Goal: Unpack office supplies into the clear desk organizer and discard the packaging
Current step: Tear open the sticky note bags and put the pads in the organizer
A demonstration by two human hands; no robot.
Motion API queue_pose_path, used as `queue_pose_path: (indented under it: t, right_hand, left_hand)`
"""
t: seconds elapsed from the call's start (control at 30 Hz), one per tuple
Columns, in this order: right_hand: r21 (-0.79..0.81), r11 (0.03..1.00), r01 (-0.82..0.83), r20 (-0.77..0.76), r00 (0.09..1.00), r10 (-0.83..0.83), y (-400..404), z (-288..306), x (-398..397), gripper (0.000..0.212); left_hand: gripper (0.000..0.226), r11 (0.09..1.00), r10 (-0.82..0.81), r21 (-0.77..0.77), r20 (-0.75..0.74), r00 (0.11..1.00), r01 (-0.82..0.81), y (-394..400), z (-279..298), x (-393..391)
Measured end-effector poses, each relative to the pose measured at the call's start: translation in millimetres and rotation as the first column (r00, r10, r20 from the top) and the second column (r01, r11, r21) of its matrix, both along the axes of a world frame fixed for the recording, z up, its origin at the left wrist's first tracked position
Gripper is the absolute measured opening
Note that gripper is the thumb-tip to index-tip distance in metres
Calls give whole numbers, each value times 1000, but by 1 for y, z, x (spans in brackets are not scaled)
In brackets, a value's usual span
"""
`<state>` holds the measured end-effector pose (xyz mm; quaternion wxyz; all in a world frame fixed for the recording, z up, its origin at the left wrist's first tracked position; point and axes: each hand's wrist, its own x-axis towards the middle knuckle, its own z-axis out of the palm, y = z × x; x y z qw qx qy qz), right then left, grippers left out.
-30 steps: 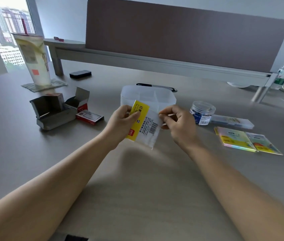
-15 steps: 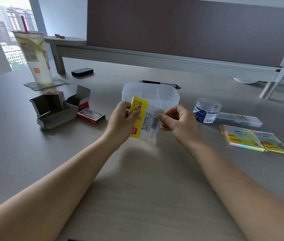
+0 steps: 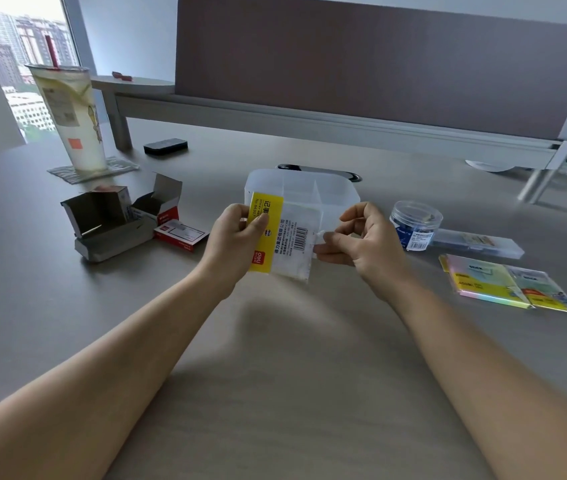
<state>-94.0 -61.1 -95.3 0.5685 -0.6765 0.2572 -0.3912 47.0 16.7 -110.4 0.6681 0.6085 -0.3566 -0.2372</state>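
Left grip [image 3: 237,237]: pinches yellow-labelled packet [image 3: 280,237], long axis near-far.
Right grip [image 3: 361,239]: pinches packet's right edge.
Organizer [image 3: 337,192]: just beyond.

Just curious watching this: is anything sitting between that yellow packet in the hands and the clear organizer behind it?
Nothing visible. The packet is held by the left hand and pinched at its edge by the right hand, directly in front of the organizer, whose top is open. The jar and boxes sit off to the sides.
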Motion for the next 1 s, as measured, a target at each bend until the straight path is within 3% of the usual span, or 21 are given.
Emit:
queue_pose_path:
  t: [0.33,0.47,0.57,0.63,0.7,1.0]
  right_hand:
    - [12,998,-64,-10,998,64,1,1,-6,32]
    - [-51,998,-37,-82,996,33,2,-2,-6,35]
    - [-226,965,131,-123,979,-162,1,-5,-4,39]
    - [-410,897,164,-195,945,-262,1,-5,-3,35]
    - [-472,867,160,-204,937,-284,2,-5,-1,25]
    - [-190,980,51,-213,973,-92,8,6,-2,7]
  left_hand:
    - [15,999,-4,48,49,999,1,4,7,8]
    - [11,995,-62,73,-6,998,62,6,4,10]
    - [9,992,-116,36,-123,986,121,7,2,9]
    - [7,988,-152,17,-171,973,157,7,2,8]
    - [7,983,-182,-6,-209,961,185,8,3,7]
    - [12,965,-262,-90,-220,940,247,13,8,3]
